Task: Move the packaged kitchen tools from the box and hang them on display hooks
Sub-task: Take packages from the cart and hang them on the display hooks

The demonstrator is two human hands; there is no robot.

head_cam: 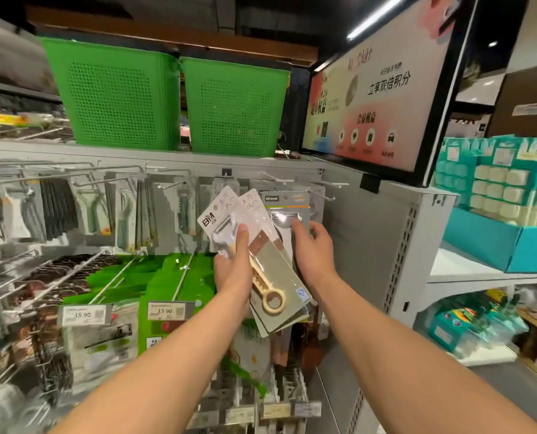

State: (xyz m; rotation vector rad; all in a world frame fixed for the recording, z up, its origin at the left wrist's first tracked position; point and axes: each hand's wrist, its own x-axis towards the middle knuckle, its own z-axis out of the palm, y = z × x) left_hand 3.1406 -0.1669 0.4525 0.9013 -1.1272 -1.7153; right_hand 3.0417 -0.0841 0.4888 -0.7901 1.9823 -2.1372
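My left hand grips a fanned bundle of packaged peelers; the front card shows a beige-handled tool with a ring end. My right hand pinches the lower part of a grey-carded packaged tool held up against the pegboard. White display hooks stick out just above and to the right of that card. More packaged tools hang along the upper row of hooks to the left. No box is in view.
Two green perforated baskets stand on the shelf top above the pegboard. A lit advertising sign hangs at the upper right. Long hooks with green packs and price tags jut out below left. A shelf with teal boxes lies to the right.
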